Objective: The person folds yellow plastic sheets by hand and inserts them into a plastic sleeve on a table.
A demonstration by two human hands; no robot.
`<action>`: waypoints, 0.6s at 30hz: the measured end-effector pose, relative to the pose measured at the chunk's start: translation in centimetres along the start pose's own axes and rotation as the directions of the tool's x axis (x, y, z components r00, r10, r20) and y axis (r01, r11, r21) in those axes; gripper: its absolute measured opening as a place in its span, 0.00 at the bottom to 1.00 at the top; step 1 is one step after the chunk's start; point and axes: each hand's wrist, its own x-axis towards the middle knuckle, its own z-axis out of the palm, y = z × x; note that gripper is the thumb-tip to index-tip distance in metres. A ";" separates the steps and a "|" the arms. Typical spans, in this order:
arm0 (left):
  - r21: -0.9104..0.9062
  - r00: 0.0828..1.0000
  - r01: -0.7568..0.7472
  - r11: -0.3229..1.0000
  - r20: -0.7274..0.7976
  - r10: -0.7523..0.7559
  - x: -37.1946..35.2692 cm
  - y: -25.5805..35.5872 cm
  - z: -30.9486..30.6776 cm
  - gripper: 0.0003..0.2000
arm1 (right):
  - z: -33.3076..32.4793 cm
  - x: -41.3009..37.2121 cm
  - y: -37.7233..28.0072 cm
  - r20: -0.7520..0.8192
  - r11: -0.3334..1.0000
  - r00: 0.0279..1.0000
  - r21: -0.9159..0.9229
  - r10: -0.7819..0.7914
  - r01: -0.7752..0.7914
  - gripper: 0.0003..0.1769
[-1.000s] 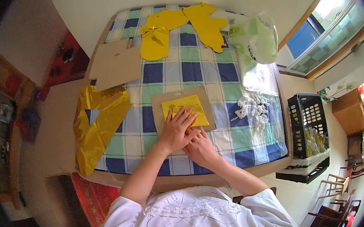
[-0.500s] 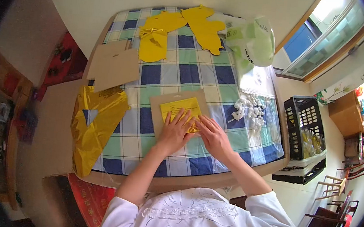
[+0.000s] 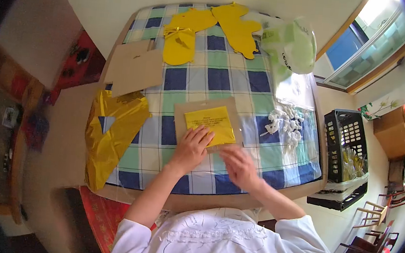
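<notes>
In front of me a flat, folded yellow foil packet [image 3: 220,123] with dark print lies on a square of brown cardboard [image 3: 237,111]. My left hand [image 3: 192,149] rests on the packet's lower left part, its fingers laid flat. To the right, just off the cardboard's lower right corner, my right hand [image 3: 240,167] is blurred by motion. Its fingers look bent, and whether anything is between them cannot be made out.
A checked cloth [image 3: 163,131] covers the table. Around me lie crumpled gold foil [image 3: 113,137], cardboard sheets [image 3: 137,74], yellow foil shapes [image 3: 235,29], a green-white plastic bag [image 3: 290,47] and white string-like pieces [image 3: 285,121]. A black crate [image 3: 342,145] stands right.
My right hand has come off the packet, moving down and right. More of the packet's right side shows; my left hand stays on it. The whole view has shifted slightly.
</notes>
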 end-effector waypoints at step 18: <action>-0.231 0.992 0.065 0.971 -0.088 -0.087 0.5 -1.0 0.4 0.18 | 3.0 1.8 -2.6 0.059 0.953 0.995 -0.295 0.085 -0.064 0.29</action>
